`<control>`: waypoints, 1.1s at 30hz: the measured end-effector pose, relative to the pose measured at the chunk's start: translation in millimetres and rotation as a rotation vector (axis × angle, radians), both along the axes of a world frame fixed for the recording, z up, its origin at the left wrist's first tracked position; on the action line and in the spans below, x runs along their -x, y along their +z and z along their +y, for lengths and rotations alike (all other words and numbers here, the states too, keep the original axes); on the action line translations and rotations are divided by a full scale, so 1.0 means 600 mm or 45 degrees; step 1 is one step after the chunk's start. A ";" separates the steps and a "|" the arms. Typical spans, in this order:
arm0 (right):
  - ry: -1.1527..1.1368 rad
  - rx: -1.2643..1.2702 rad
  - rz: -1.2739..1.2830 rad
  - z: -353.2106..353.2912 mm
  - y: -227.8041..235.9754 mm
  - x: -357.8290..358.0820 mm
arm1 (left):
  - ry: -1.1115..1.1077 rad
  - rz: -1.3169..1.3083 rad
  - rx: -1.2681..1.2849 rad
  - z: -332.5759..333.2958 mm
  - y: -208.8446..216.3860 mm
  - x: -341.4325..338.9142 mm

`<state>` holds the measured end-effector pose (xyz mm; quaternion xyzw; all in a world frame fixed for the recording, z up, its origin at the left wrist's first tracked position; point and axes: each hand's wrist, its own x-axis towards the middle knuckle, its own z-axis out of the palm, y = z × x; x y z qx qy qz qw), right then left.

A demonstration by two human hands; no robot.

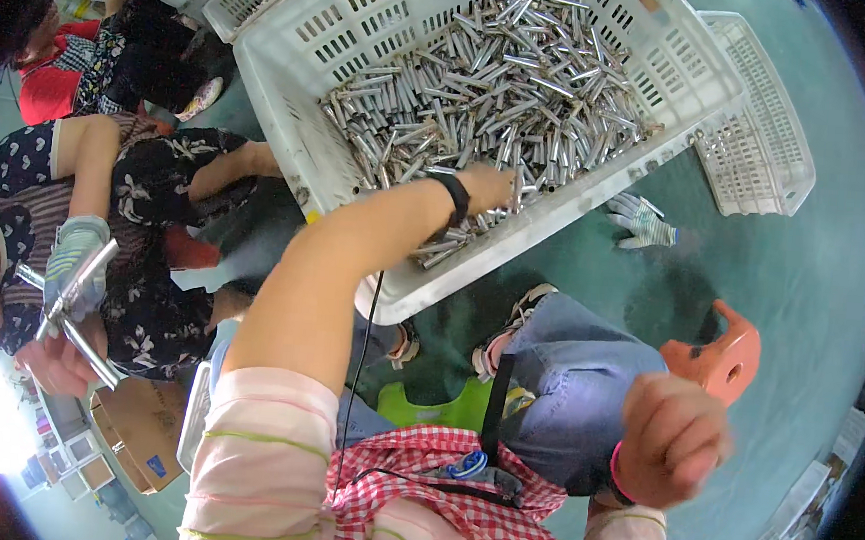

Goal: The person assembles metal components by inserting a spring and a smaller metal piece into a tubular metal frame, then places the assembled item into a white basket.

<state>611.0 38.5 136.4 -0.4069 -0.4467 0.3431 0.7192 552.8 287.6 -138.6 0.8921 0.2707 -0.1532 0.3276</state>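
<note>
A large white plastic crate [304, 166] in front of me holds a heap of short shiny metal tubes [505, 94]. My left hand [486, 189], a black band at its wrist, reaches over the crate's near side. Its fingers are closed on a metal tube [516, 191] at the edge of the heap. My right hand [671, 442] is raised above my right knee, apart from the crate, with a pink band at the wrist. Its fingers are curled in and slightly blurred; whether anything is inside them is hidden.
On the floor right of the crate lies a striped work glove [641, 222]. Another white crate [762, 143] stands beyond it. An orange plastic stool [722, 361] is beside my right leg. At the left, a co-worker's gloved hand [77, 265] holds several metal tubes near a cardboard box [140, 430].
</note>
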 end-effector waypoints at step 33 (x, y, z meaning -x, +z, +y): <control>0.796 0.338 0.990 0.063 -0.071 0.082 | -0.301 -1.215 -0.878 -0.212 0.432 0.239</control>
